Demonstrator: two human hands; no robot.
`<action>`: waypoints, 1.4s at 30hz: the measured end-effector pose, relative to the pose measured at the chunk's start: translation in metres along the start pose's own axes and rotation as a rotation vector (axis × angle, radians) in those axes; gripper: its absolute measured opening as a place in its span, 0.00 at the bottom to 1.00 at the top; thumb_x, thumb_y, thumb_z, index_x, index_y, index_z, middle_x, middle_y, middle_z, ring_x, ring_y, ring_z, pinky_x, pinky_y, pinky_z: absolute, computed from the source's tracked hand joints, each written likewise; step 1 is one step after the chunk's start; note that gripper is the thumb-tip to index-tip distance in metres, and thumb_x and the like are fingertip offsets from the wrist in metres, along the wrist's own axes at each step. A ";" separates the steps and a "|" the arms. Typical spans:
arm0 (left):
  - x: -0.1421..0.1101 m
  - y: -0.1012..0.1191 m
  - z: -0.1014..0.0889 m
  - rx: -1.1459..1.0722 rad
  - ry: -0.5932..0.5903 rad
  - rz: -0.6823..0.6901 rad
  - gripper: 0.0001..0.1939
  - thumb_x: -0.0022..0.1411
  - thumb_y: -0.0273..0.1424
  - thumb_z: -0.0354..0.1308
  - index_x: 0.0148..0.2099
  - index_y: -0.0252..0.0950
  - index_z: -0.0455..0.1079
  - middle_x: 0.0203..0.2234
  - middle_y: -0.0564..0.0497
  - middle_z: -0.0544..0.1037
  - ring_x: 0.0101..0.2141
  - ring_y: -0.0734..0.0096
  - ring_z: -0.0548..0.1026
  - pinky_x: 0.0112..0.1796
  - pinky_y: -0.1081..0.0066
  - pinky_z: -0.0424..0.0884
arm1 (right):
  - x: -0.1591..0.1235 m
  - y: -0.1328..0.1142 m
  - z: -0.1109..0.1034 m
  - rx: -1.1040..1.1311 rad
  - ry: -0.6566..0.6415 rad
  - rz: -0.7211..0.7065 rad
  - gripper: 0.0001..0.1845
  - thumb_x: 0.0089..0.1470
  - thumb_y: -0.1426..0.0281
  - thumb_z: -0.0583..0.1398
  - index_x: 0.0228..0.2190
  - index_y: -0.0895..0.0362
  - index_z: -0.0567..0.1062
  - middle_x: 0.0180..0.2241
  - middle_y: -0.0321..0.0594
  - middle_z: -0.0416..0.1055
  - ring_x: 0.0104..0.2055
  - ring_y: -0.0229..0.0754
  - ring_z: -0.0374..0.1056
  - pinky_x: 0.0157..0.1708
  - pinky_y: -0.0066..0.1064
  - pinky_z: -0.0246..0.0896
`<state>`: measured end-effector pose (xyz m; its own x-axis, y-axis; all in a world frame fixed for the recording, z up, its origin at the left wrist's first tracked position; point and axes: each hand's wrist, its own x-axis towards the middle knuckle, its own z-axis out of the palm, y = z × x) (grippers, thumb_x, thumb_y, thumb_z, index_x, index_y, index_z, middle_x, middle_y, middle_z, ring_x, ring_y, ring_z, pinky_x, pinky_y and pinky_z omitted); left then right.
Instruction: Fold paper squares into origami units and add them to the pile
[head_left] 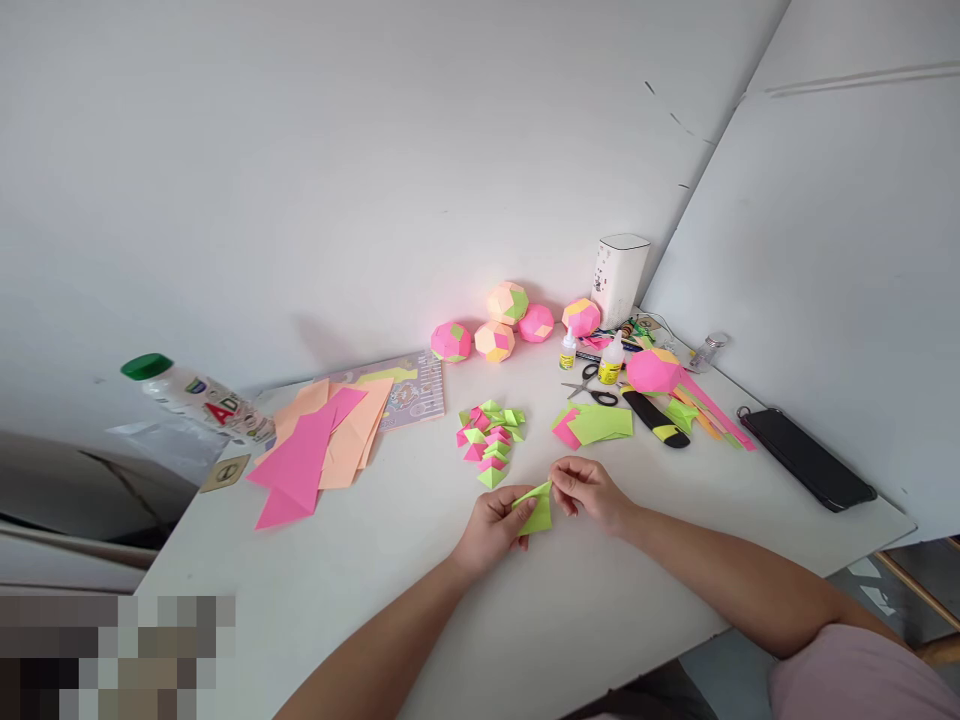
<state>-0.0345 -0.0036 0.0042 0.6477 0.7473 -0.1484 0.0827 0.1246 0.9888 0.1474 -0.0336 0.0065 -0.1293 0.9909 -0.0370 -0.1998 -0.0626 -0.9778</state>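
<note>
A green piece of paper (537, 514) is held above the front middle of the table. My left hand (491, 525) grips its left side, thumb on top and fingers beneath. With thumb and forefinger, my right hand (589, 490) pinches the paper's upper right corner. Just beyond my hands lies a cluster of small folded pink and green paper pieces (491, 437). To its right are flat green paper sheets (604, 422) with a pink one under their left end.
Pink and peach sheets (300, 460) and a white bottle with a green cap (202, 395) stand left. Several paper balls (495, 341) line the wall. Scissors (591, 390), glue bottles (611, 362), a black-and-yellow cutter (652, 415) and a black phone (808, 460) lie right.
</note>
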 end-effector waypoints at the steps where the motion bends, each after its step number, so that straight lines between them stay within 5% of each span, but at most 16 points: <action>1: 0.000 0.000 0.000 -0.002 0.006 -0.006 0.21 0.58 0.42 0.53 0.43 0.30 0.73 0.16 0.56 0.66 0.14 0.83 0.62 0.16 0.79 0.59 | 0.000 0.000 0.000 0.003 0.016 -0.007 0.14 0.53 0.60 0.57 0.25 0.58 0.67 0.19 0.31 0.63 0.17 0.31 0.57 0.18 0.25 0.50; 8: 0.000 0.001 0.002 -0.004 0.003 -0.020 0.21 0.57 0.42 0.54 0.43 0.30 0.73 0.17 0.55 0.67 0.14 0.83 0.62 0.16 0.79 0.59 | -0.003 0.000 0.002 -0.225 0.030 -0.120 0.12 0.52 0.60 0.58 0.32 0.56 0.68 0.24 0.34 0.64 0.24 0.35 0.61 0.21 0.25 0.55; 13: 0.000 0.001 0.004 -0.051 0.009 -0.022 0.19 0.54 0.42 0.57 0.39 0.31 0.73 0.19 0.53 0.70 0.18 0.79 0.66 0.19 0.77 0.66 | -0.007 0.000 0.006 -0.420 -0.051 -0.240 0.12 0.52 0.61 0.57 0.27 0.58 0.72 0.25 0.37 0.65 0.22 0.34 0.61 0.21 0.27 0.57; 22: 0.003 -0.007 0.003 -0.107 0.078 0.033 0.16 0.54 0.40 0.58 0.35 0.30 0.71 0.21 0.52 0.73 0.18 0.78 0.67 0.21 0.74 0.67 | -0.007 0.002 0.004 -0.297 0.014 -0.120 0.10 0.52 0.64 0.58 0.28 0.58 0.69 0.18 0.31 0.62 0.18 0.33 0.61 0.18 0.24 0.57; 32: 0.003 -0.006 0.003 -0.079 0.022 0.065 0.17 0.56 0.41 0.56 0.34 0.31 0.74 0.23 0.48 0.75 0.22 0.74 0.69 0.23 0.74 0.68 | -0.007 0.005 0.003 -0.324 -0.050 -0.136 0.12 0.52 0.63 0.58 0.30 0.59 0.74 0.21 0.36 0.68 0.18 0.34 0.64 0.18 0.25 0.60; 42: 0.002 -0.002 0.004 -0.043 0.090 0.133 0.14 0.56 0.39 0.56 0.29 0.33 0.71 0.22 0.52 0.71 0.24 0.75 0.66 0.26 0.74 0.64 | -0.006 0.007 0.003 -0.340 -0.038 -0.140 0.12 0.51 0.62 0.59 0.29 0.59 0.75 0.20 0.35 0.68 0.18 0.34 0.63 0.18 0.26 0.60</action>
<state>-0.0306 -0.0045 0.0024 0.5805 0.8140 -0.0190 -0.0333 0.0471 0.9983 0.1436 -0.0408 0.0010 -0.1604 0.9816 0.1039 0.1155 0.1232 -0.9856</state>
